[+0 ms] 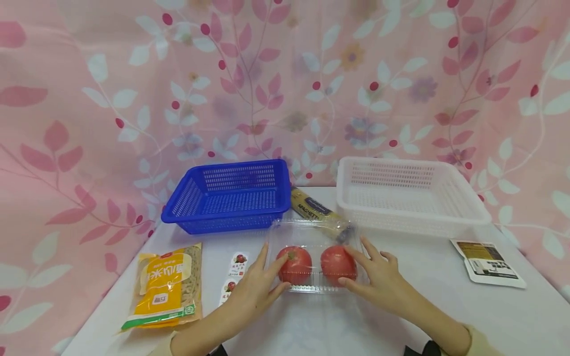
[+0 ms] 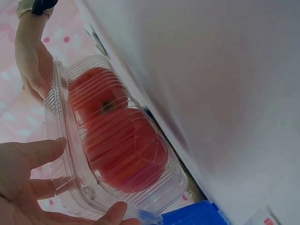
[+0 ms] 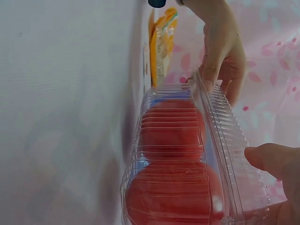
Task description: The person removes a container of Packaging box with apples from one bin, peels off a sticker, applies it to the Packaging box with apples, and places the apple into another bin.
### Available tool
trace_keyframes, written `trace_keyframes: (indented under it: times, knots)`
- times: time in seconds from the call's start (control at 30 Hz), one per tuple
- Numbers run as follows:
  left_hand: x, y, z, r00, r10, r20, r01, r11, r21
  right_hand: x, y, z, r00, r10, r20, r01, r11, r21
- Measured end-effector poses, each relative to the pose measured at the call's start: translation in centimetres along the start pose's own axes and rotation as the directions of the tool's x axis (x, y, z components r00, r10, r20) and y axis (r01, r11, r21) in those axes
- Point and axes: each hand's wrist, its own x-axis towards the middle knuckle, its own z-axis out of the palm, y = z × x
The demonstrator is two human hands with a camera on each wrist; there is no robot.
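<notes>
Two red tomatoes (image 1: 295, 265) sit side by side inside a clear plastic clamshell box (image 1: 311, 236), which stands on the table before me. Its transparent lid (image 3: 229, 136) lies over them, with the rims of lid and base close together. My left hand (image 1: 255, 290) grips the box's left side, thumb near the front corner and fingers spread along the lid. At the right side, my right hand (image 1: 382, 281) holds it in the same way, thumb at the front rim. Ribbed plastic walls (image 2: 126, 126) show the tomatoes through them in both wrist views.
Behind the box lies a spaghetti pack (image 1: 318, 210), between a blue basket (image 1: 227, 217) and a white basket (image 1: 409, 217). A yellow grain bag (image 1: 166, 287) is at left, beside tomato-printed labels (image 1: 238, 264). On the right lies a small flat pouch (image 1: 489, 264).
</notes>
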Motion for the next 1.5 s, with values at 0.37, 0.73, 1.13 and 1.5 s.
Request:
trace_keyframes:
  times: [0.37,0.73,1.13,1.5]
  knots:
    - [-0.5,-0.6,0.6,1.000,-0.005,0.015,0.005,1.000,0.006,-0.3,0.5,1.4,1.000,0.030,0.002,-0.030,0.999,0.044]
    - [-0.6,-0.8,0.1,0.999,0.009,0.035,-0.011,0.999,0.046,-0.6,0.5,1.3,0.997,0.069,0.042,-0.072,0.996,0.062]
    - [-1.4,-2.6,-2.1,0.989,-0.111,0.098,0.099,0.988,0.119,-0.7,1.0,1.1,0.999,-0.039,-0.031,0.036,0.995,-0.094]
    - [-1.9,-8.1,-2.5,0.912,-0.308,0.271,0.259,0.945,0.202,-0.1,1.4,1.1,0.978,-0.150,-0.144,0.125,0.977,-0.172]
